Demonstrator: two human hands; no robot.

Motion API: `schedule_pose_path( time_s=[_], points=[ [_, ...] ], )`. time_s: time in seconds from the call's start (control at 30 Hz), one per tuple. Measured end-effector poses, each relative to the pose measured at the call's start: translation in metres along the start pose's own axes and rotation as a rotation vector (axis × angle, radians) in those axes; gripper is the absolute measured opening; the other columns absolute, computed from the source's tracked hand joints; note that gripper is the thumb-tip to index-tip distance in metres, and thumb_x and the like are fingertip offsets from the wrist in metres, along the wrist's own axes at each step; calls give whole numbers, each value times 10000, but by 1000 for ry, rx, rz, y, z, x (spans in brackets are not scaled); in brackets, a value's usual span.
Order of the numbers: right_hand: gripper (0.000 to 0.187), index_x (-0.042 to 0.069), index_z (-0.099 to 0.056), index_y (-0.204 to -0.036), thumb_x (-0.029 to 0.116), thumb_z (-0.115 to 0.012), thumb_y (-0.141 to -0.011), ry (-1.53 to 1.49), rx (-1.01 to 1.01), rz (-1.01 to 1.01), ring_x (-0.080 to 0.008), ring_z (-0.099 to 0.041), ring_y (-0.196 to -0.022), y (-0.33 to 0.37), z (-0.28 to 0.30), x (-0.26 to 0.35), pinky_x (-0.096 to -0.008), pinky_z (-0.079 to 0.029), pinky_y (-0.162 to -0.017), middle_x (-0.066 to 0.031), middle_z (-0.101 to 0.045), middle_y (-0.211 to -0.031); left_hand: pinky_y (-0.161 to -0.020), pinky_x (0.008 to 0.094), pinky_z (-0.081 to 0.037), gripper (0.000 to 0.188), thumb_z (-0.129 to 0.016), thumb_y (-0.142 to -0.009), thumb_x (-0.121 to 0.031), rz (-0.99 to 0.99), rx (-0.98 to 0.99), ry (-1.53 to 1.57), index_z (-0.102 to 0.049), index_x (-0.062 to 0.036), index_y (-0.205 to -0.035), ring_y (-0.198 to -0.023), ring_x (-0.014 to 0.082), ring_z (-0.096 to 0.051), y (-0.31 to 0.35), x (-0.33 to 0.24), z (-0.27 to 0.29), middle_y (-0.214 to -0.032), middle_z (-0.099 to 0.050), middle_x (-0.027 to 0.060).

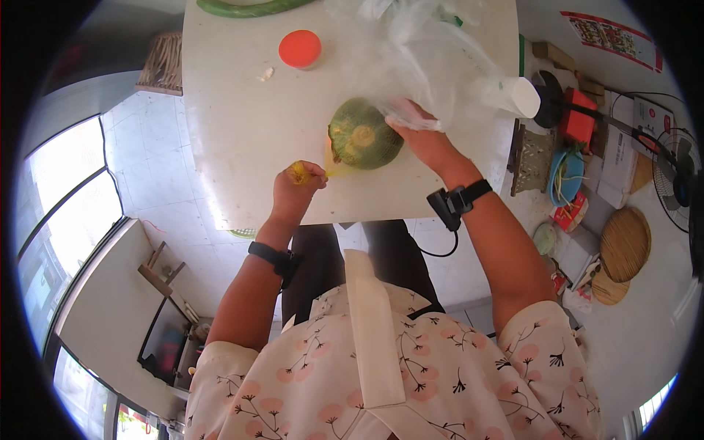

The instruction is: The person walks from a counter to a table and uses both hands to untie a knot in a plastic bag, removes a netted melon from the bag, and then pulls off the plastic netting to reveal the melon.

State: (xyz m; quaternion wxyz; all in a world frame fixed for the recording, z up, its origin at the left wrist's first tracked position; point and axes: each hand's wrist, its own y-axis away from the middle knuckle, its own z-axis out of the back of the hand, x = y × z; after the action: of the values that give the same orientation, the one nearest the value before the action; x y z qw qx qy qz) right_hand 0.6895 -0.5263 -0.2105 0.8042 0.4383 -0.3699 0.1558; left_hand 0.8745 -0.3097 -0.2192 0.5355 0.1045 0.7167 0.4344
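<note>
A round green pumpkin (370, 143) with a tan patch on top sits on the white table, an orange-yellow edge showing at its left side. Thin, see-through yellow film (299, 173) is pinched and bunched in my left hand (297, 187), which is closed. A strand of that film stretches from my fingers to the pumpkin's lower left. Against the pumpkin's right side, my right hand (427, 139) holds it, its fingers partly covered by a clear plastic bag (447, 73).
A tub with a red lid (300, 48) and a long green vegetable (253, 7) are toward the table's far left. A white scrap (266, 73) lies near the tub. Off the right edge are a blue basin (566, 178), a round woven tray (625, 243) and a fan (675, 169).
</note>
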Motion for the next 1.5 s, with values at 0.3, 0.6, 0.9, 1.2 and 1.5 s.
schedule_pose_path(
  time_s=[0.3, 0.6, 0.9, 1.2, 1.5],
  points=[
    [193, 30, -624, -1044, 170, -632, -911, 452, -321, 42, -300, -635, -882, 68, -12, 18, -371, -509, -762, -130, -646, -990, -781, 278, -532, 59, -642, -867, 51, -40, 20, 90, -634, 9, -907, -813, 154, -633, 1, -11, -20, -879, -651, 66],
    [87, 70, -603, -978, 96, -586, -897, 168, -42, 371, -352, -614, -861, 81, -68, 33, -437, -499, -720, -118, -617, -931, -834, 291, -535, 101, -632, -869, 71, -75, 27, 117, -618, 15, -952, -870, 159, -630, 9, -22, -37, -931, -642, 67],
    [153, 35, -600, -1008, 98, -643, -876, -120, -209, 158, -348, -637, -840, 67, -85, 32, -382, -504, -714, -155, -658, -893, -883, 306, -523, 112, -643, -855, 62, -66, 43, 223, -615, 17, -954, -900, 154, -618, 12, -34, -44, -942, -638, 61],
    [103, 26, -607, -928, 76, -659, -854, -124, -325, 181, -334, -645, -772, 64, -68, 33, -399, -500, -664, -146, -658, -824, -987, 362, -485, 251, -479, -989, -86, -114, 286, 243, -565, 77, -1159, -1093, 231, -600, 23, -66, -40, -1169, -607, 129],
    [102, 22, -601, -896, 76, -668, -841, -92, -163, 184, -307, -638, -711, 68, -70, 33, -374, -485, -629, -136, -657, -783, -884, 332, -534, 213, -555, -964, -41, 58, 378, 92, -592, 37, -1159, -946, 175, -632, 2, -57, -21, -1001, -640, 89]
  ],
)
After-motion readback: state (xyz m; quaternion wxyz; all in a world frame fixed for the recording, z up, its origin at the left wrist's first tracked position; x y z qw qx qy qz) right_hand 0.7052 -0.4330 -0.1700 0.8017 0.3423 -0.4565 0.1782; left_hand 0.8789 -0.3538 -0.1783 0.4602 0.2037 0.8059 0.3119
